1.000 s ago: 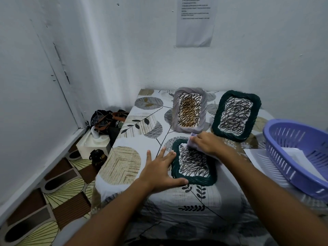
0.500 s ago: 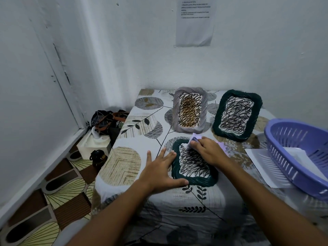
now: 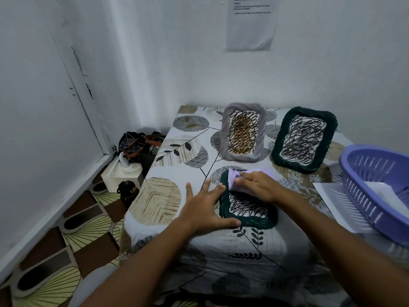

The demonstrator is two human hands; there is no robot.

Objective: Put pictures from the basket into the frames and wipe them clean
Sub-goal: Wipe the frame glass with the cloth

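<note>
A dark green woven frame [image 3: 247,221] holding a black scribble picture lies flat near the table's front. My left hand [image 3: 204,209] lies flat with spread fingers on the frame's left edge, thumb along its front rim. My right hand [image 3: 257,185] presses a pale lilac cloth [image 3: 233,179] onto the frame's upper left part. Behind stand a grey frame [image 3: 243,135] with a brown scribble and a second green frame [image 3: 304,139] with a black scribble. At the right sits the purple basket [image 3: 376,191] with white paper inside.
The table [image 3: 168,173] wears a leaf-print cloth and stands against white walls. A white sheet [image 3: 334,202] lies under the basket. On the patterned floor at the left are a white box [image 3: 120,176], a dark bottle [image 3: 128,191] and a bag [image 3: 138,145].
My right hand has slid the cloth leftward and toward me, from the frame's top edge onto its upper left corner. My left hand has stayed flat in place.
</note>
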